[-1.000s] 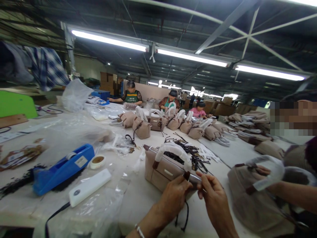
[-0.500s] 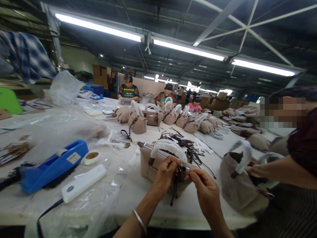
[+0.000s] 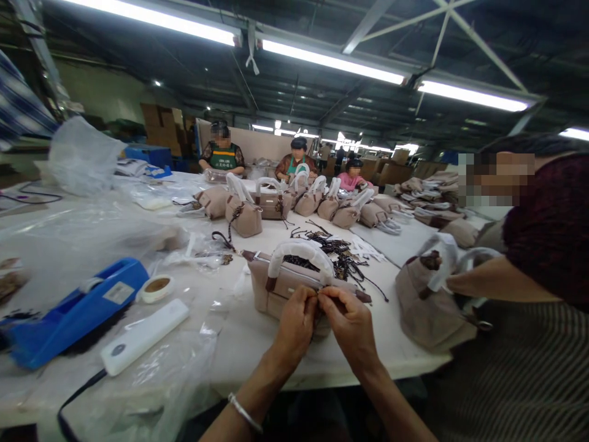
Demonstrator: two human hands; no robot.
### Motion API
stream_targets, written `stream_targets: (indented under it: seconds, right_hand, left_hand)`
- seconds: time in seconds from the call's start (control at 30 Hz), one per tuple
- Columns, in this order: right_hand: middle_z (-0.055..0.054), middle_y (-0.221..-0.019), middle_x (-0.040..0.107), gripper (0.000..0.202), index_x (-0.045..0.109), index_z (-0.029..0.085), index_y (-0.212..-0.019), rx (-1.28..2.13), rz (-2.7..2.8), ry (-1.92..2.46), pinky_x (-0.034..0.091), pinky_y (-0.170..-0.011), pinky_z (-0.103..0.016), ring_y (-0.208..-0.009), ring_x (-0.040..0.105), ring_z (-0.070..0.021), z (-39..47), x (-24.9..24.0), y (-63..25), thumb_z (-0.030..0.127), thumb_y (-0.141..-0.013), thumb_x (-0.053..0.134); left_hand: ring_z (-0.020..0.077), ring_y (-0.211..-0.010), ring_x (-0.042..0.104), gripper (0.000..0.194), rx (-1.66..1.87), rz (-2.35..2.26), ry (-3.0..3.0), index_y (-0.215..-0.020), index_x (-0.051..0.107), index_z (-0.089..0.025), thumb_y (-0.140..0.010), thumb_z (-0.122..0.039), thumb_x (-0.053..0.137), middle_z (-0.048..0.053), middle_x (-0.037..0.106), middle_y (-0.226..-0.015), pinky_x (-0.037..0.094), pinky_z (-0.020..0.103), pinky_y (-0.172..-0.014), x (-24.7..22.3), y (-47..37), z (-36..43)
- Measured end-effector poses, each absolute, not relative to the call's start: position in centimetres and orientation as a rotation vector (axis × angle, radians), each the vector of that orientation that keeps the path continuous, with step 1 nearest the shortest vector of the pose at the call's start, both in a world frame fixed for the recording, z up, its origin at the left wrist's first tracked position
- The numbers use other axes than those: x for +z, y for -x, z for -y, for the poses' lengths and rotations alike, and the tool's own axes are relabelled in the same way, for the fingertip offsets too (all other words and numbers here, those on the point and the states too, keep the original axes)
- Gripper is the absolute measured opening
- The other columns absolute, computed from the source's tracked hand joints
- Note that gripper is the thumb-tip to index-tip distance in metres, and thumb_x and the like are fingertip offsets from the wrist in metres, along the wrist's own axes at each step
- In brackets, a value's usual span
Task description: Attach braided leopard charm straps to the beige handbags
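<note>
A beige handbag (image 3: pixel 263 288) with a wrapped handle (image 3: pixel 301 248) stands on the table in front of me. My left hand (image 3: pixel 297 319) and my right hand (image 3: pixel 347 316) meet at the bag's near side, below the handle. Both are closed, fingertips pinched together and touching. What they pinch is too small and hidden to name. Behind the bag lies a pile of dark braided cords (image 3: pixel 338 248) beside white strips. A dark strap loop (image 3: pixel 223 238) extends from the bag's left end.
On the left are a blue tape dispenser (image 3: pixel 83 313), a tape roll (image 3: pixel 156 288), a white corded device (image 3: pixel 145 336) and clear plastic. More bags (image 3: pixel 243 218) line the back. At right, a person's arm (image 3: pixel 501 279) reaches into another bag (image 3: pixel 426 307). Other people sit across the table.
My hands have come together, and the dark fitting and cords between them are now mostly hidden. The neighbour's hand has gone deeper behind the bag at right. The view has shifted.
</note>
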State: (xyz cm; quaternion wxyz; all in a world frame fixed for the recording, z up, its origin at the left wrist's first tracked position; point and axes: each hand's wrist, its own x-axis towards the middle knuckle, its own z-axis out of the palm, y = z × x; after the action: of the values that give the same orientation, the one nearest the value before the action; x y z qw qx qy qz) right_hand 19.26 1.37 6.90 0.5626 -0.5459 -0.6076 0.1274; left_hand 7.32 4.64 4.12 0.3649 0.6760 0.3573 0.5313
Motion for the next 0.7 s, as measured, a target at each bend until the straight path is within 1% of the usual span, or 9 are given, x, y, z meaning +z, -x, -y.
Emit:
stream_targets:
  seconds: [0.07, 0.1, 0.23, 0.33, 0.43, 0.57, 0.63, 0.7]
  right_hand:
    - [-0.002, -0.085, 0.07, 0.012, 0.07, 0.021, -0.085, 0.298, 1.426, 1.291, 0.052, -0.072, -0.028, -0.078, 0.064, -0.018, -1.4, 7.5, -19.2, 0.03, -0.085, 0.062]
    - [-0.002, -0.084, 0.069, 0.011, 0.07, 0.021, -0.085, 0.297, 1.428, 1.29, 0.052, -0.072, -0.027, -0.077, 0.064, -0.0176, -1.4, 7.7, -19.2, 0.029, -0.085, 0.062]
    - [-0.002, -0.085, 0.069, 0.011, 0.069, 0.022, -0.082, 0.311, 1.477, 1.279, 0.05, -0.073, -0.026, -0.08, 0.064, -0.0177, -1.3, 8.2, -19.2, 0.027, -0.085, 0.061]
    - [-0.002, -0.083, 0.068, 0.012, 0.069, 0.021, -0.083, 0.334, 1.519, 1.287, 0.049, -0.073, -0.027, -0.08, 0.063, -0.018, -1.2, 8.3, -19.1, 0.027, -0.086, 0.059]
    - [-0.003, -0.083, 0.068, 0.013, 0.069, 0.021, -0.084, 0.319, 1.548, 1.301, 0.049, -0.073, -0.028, -0.079, 0.062, -0.0182, -1.2, 8.3, -18.7, 0.027, -0.087, 0.058]
    - [-0.003, -0.085, 0.068, 0.012, 0.07, 0.022, -0.084, 0.263, 1.592, 1.289, 0.049, -0.076, -0.03, -0.082, 0.063, -0.0194, -1.1, 8.2, -18.4, 0.026, -0.086, 0.059]
    - [-0.004, -0.087, 0.069, 0.013, 0.071, 0.022, -0.085, 0.311, 1.568, 1.277, 0.05, -0.077, -0.031, -0.083, 0.063, -0.0197, -1.1, 8.1, -18.4, 0.027, -0.086, 0.059]
    - [-0.004, -0.084, 0.069, 0.014, 0.071, 0.021, -0.087, 0.429, 1.487, 1.272, 0.052, -0.073, -0.03, -0.078, 0.064, -0.0192, -1.0, 8.0, -18.3, 0.029, -0.085, 0.061]
  left_hand:
    - [0.0167, -0.069, 0.053, 0.018, 1.349, -0.933, -1.745, -0.076, 0.054, -0.02, -0.091, -0.026, 0.046, 0.0, 0.055, -0.071, 0.041, 0.029, -0.068, 4.3, -7.1, -4.4]
    - [0.0162, -0.066, 0.054, 0.018, 1.331, -0.919, -1.696, -0.076, 0.054, -0.02, -0.091, -0.028, 0.046, 0.0, 0.055, -0.07, 0.043, 0.029, -0.064, 4.4, -6.9, -4.3]
    - [0.0121, -0.046, 0.051, 0.025, 1.176, -0.746, -1.317, -0.083, 0.051, -0.019, -0.09, -0.043, 0.048, -0.002, 0.058, -0.064, 0.044, 0.024, -0.044, 4.9, -6.0, -4.3]
    - [0.0098, -0.044, 0.051, 0.027, 1.152, -0.644, -1.179, -0.08, 0.052, -0.019, -0.086, -0.045, 0.056, -0.003, 0.057, -0.061, 0.046, 0.022, -0.042, 5.0, -5.4, -4.6]
    - [0.0075, -0.041, 0.045, 0.029, 1.183, -0.668, -1.177, -0.077, 0.054, -0.018, -0.083, -0.045, 0.061, -0.006, 0.051, -0.054, 0.042, 0.018, -0.038, 4.8, -5.1, -4.9]
    - [0.0046, -0.035, 0.037, 0.033, 1.205, -0.741, -1.231, -0.072, 0.056, -0.016, -0.078, -0.047, 0.067, -0.008, 0.045, -0.048, 0.03, 0.015, -0.032, 4.7, -5.2, -5.1]
    - [0.004, -0.035, 0.035, 0.034, 1.217, -0.746, -1.226, -0.072, 0.058, -0.016, -0.077, -0.048, 0.068, -0.008, 0.044, -0.047, 0.026, 0.015, -0.032, 4.6, -5.1, -5.2]
    - [0.0045, -0.035, 0.037, 0.034, 1.219, -0.737, -1.194, -0.074, 0.06, -0.016, -0.076, -0.048, 0.07, -0.008, 0.046, -0.048, 0.027, 0.016, -0.032, 4.5, -5.0, -5.3]
